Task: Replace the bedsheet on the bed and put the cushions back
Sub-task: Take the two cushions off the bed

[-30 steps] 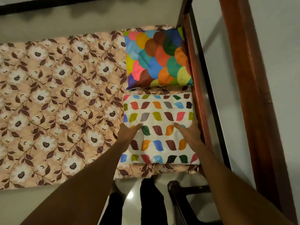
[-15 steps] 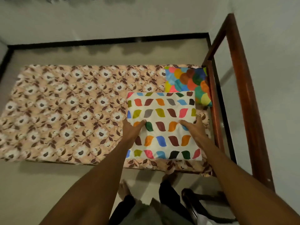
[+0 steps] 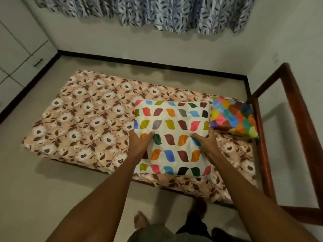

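A peach bedsheet [image 3: 83, 123] with white flowers and brown leaves covers the low mattress. Both hands hold a white cushion [image 3: 174, 123] printed with coloured leaf shapes, lifted above the sheet's right part. My left hand [image 3: 139, 144] grips its left edge with the thumb on top. My right hand [image 3: 206, 144] grips the right edge the same way. A second cushion [image 3: 234, 117], covered in bright overlapping colour patches, lies at the bed's right end against the frame.
A dark wooden bed frame [image 3: 293, 119] rises at the right, close to the wall. A blue patterned curtain [image 3: 139, 11] hangs behind. White cabinet doors [image 3: 19, 55] stand at the left. Pale floor surrounds the bed; my feet [image 3: 141, 220] are below.
The view has pulled back and up, showing the whole bed. The leaf-print cushion, lying flat at the bed's right end before, is now raised in both hands and overlaps the colourful cushion's left edge.
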Available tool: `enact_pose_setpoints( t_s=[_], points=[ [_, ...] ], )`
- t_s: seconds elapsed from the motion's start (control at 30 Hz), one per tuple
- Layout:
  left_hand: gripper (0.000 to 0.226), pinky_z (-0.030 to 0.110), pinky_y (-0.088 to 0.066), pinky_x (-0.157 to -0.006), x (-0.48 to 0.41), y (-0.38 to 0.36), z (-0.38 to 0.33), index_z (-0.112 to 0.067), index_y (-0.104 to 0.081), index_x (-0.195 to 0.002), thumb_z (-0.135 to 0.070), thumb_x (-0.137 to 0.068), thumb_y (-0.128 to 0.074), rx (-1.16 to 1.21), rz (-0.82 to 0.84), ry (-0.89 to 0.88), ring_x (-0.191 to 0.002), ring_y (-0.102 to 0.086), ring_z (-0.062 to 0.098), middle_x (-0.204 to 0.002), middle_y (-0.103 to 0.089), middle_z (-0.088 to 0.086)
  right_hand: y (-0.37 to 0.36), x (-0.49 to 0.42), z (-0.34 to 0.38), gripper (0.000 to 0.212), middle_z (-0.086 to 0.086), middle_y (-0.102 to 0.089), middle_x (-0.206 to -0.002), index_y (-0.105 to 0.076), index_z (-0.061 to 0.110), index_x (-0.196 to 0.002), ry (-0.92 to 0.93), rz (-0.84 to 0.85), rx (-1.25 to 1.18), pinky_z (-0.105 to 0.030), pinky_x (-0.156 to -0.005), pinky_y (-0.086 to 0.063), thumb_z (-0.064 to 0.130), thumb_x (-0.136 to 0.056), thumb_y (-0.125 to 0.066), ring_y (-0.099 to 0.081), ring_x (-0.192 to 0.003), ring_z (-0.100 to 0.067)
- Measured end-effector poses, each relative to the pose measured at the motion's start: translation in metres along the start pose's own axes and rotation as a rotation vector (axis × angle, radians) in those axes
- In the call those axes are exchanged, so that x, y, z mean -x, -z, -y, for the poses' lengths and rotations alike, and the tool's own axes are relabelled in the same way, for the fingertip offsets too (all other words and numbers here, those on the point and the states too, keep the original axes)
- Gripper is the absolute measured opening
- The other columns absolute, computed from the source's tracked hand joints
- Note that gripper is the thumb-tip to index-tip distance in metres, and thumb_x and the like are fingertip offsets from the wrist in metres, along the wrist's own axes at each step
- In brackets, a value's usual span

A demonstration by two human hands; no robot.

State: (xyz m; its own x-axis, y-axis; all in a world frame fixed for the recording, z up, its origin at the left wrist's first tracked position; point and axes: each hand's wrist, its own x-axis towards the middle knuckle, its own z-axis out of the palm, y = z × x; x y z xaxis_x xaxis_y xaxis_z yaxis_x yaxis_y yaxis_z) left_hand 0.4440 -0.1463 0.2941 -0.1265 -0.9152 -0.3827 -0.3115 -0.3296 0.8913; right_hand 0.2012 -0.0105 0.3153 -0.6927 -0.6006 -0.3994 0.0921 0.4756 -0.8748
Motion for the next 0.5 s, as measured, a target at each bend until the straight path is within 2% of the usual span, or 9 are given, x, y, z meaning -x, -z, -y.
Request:
enact_pose_setpoints(
  t_s=[0.07,0.13,0.27,0.33,0.43,0.5],
  points=[
    [0.08,0.032,-0.049,-0.096,-0.007,0.043,0.001,-0.024,-0.04,-0.14,-0.044,-0.079,-0.087,0.012,-0.023,-0.034,-0.119,-0.057,0.017,-0.129,-0.055,-0.006,-0.041,0.016,0.008,0.092,-0.001,-0.057,-0.143,-0.035,0.027,-0.153,-0.001,0.019,0.013,-0.05,-0.108,-0.05,0.043,-0.078,-0.087,-0.058,-0.126,-0.027],
    [0.078,0.035,-0.051,-0.099,-0.014,0.099,0.007,-0.022,-0.041,-0.139,-0.043,-0.08,-0.087,0.026,-0.074,-0.033,-0.119,-0.058,0.018,-0.13,-0.056,-0.003,-0.095,0.038,0.022,0.093,-0.003,-0.051,-0.149,-0.03,0.025,-0.155,0.001,0.057,0.042,-0.051,-0.11,-0.048,0.044,-0.082,-0.085,-0.054,-0.132,-0.029],
    [0.101,0.048,-0.053,-0.105,-0.033,0.191,0.017,-0.02,-0.039,-0.144,-0.068,-0.066,-0.083,-0.001,-0.178,0.016,-0.126,-0.057,0.026,-0.139,-0.055,0.005,-0.183,0.063,0.046,0.105,-0.004,-0.048,-0.154,-0.027,0.029,-0.156,0.038,0.125,0.056,-0.057,-0.112,-0.045,0.058,-0.073,-0.086,-0.052,-0.137,-0.032],
    [0.106,0.051,-0.052,-0.106,-0.044,0.235,0.022,-0.022,-0.039,-0.143,-0.074,-0.06,-0.081,0.011,-0.22,0.032,-0.126,-0.057,0.027,-0.139,-0.055,0.004,-0.226,0.071,0.06,0.104,-0.003,-0.043,-0.158,-0.023,0.028,-0.159,0.055,0.168,0.076,-0.055,-0.115,-0.042,0.053,-0.078,-0.084,-0.048,-0.14,-0.031],
    [0.098,0.049,-0.051,-0.108,-0.055,0.282,0.024,-0.019,-0.038,-0.145,-0.063,-0.07,-0.084,0.045,-0.271,0.013,-0.128,-0.057,0.027,-0.142,-0.055,0.006,-0.279,0.078,0.079,0.099,-0.004,-0.041,-0.159,-0.022,0.025,-0.16,0.072,0.232,0.072,-0.049,-0.115,-0.042,0.043,-0.084,-0.083,-0.046,-0.142,-0.031],
    [0.097,0.048,-0.049,-0.109,-0.066,0.316,0.029,-0.018,-0.036,-0.149,-0.059,-0.075,-0.084,0.053,-0.322,0.036,-0.13,-0.055,0.028,-0.145,-0.053,0.007,-0.32,0.08,0.091,0.096,-0.004,-0.043,-0.157,-0.025,0.023,-0.159,0.077,0.273,0.092,-0.042,-0.11,-0.044,0.039,-0.084,-0.084,-0.047,-0.14,-0.03]
  ],
)
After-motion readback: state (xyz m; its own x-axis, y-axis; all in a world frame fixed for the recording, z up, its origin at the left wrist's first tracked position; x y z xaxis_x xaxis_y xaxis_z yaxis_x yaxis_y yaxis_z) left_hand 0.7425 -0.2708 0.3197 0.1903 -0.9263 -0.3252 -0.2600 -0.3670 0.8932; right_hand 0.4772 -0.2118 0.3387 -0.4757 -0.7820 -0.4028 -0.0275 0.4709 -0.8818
